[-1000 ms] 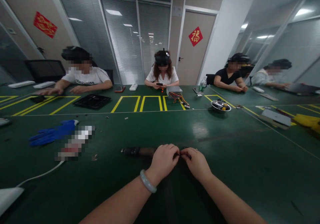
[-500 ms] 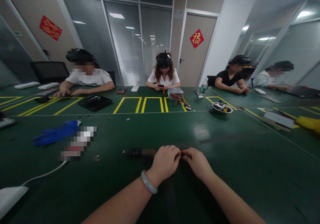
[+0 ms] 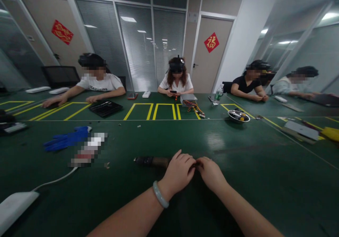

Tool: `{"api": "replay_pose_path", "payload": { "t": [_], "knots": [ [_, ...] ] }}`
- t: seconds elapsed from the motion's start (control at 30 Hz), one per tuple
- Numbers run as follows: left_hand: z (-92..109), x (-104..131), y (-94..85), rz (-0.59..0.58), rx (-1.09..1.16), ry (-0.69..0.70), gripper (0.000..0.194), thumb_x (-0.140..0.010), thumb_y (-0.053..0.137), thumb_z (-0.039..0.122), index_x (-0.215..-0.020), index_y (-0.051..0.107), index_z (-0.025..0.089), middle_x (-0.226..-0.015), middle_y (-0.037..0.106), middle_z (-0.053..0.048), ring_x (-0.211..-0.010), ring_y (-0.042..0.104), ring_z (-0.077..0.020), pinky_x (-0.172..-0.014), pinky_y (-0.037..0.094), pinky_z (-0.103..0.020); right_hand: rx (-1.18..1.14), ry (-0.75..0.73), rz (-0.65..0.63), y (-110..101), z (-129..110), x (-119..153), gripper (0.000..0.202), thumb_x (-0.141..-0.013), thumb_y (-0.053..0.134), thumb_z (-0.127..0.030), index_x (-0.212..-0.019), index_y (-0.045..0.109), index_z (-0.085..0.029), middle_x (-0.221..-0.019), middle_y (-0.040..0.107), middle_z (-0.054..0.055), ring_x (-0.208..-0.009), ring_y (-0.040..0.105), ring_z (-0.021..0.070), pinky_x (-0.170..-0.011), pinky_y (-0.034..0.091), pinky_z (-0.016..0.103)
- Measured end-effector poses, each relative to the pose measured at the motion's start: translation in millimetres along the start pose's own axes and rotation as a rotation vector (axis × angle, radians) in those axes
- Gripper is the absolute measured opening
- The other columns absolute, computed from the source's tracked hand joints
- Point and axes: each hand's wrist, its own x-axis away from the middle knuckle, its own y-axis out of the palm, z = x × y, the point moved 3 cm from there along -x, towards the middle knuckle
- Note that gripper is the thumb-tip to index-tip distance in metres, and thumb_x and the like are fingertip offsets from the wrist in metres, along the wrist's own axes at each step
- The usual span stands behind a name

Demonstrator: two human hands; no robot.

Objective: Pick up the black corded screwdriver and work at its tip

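A dark, tube-shaped tool (image 3: 159,162) lies sideways on the green table, its black end with a small bright tip pointing left. Over its right part is my left hand (image 3: 180,172), a pale bangle on the wrist, with the fingers curled round it. My right hand (image 3: 212,174) meets the left fingertips at the tool's right end. Its fingers are pinched together, and whatever sits between them is hidden. Both hands cover that end of the tool, so its full shape does not show.
Blue gloves (image 3: 67,138) and a blurred-out item (image 3: 90,150) with a white cord lie left. Further off are a metal bowl (image 3: 238,117) of small parts, a power supply (image 3: 188,99) with loose wires, and a water bottle (image 3: 218,95). Several people sit across the table.
The whole view has shifted slightly. My left fingers have lifted a little over the tool, while my right hand keeps its pinch. The person at far left has stretched a hand further left.
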Motion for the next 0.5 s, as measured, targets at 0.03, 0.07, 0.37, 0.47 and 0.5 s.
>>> {"api": "replay_pose_path", "payload": {
  "t": [0.03, 0.07, 0.37, 0.47, 0.5],
  "knots": [
    [0.9, 0.5, -1.7, 0.008, 0.009, 0.012, 0.022, -0.089, 0.055, 0.021, -0.110, 0.059, 0.025, -0.113, 0.063, 0.000, -0.112, 0.055, -0.0184, -0.115, 0.023, -0.044, 0.005, -0.006, -0.007, 0.0, 0.5, -1.2, 0.026, -0.085, 0.045, -0.018, -0.096, 0.068, -0.021, -0.098, 0.068, 0.005, -0.089, 0.061, 0.0185, -0.083, 0.041, 0.029],
    [1.4, 1.0, -3.4, 0.014, 0.017, 0.020, 0.022, -0.089, 0.055, 0.021, -0.111, 0.060, 0.025, -0.113, 0.064, 0.000, -0.112, 0.055, -0.0182, -0.116, 0.022, -0.044, 0.006, -0.014, -0.012, -0.4, 1.6, -2.5, 0.027, -0.085, 0.045, -0.019, -0.096, 0.068, -0.021, -0.099, 0.068, 0.005, -0.090, 0.061, 0.0187, -0.084, 0.041, 0.030],
    [-2.4, 4.2, -10.6, 0.005, 0.101, 0.060, 0.031, -0.090, 0.052, 0.019, -0.120, 0.057, 0.027, -0.124, 0.061, 0.001, -0.121, 0.051, -0.0159, -0.117, 0.023, -0.040, 0.114, 0.216, 0.016, -55.6, 120.5, 8.8, 0.034, -0.082, 0.047, -0.038, -0.104, 0.070, -0.026, -0.111, 0.068, 0.007, -0.097, 0.063, 0.0247, -0.084, 0.045, 0.037],
    [-6.3, 4.1, -5.5, -0.022, 0.096, 0.021, 0.036, -0.091, 0.052, 0.023, -0.126, 0.053, 0.027, -0.132, 0.057, 0.000, -0.124, 0.049, -0.0165, -0.116, 0.026, -0.040, 0.127, 0.365, 0.057, -96.4, 217.1, 35.1, 0.037, -0.077, 0.050, -0.043, -0.099, 0.074, -0.025, -0.104, 0.070, 0.015, -0.089, 0.065, 0.0286, -0.078, 0.045, 0.042],
    [-8.1, 4.1, -2.9, -0.033, 0.091, 0.004, 0.038, -0.091, 0.052, 0.025, -0.129, 0.051, 0.027, -0.134, 0.055, -0.001, -0.126, 0.048, -0.0171, -0.116, 0.027, -0.040, 0.134, 0.376, 0.100, -111.7, 249.9, 44.3, 0.036, -0.075, 0.051, -0.042, -0.095, 0.075, -0.024, -0.099, 0.071, 0.018, -0.083, 0.066, 0.0289, -0.075, 0.045, 0.043]
  ]
}}
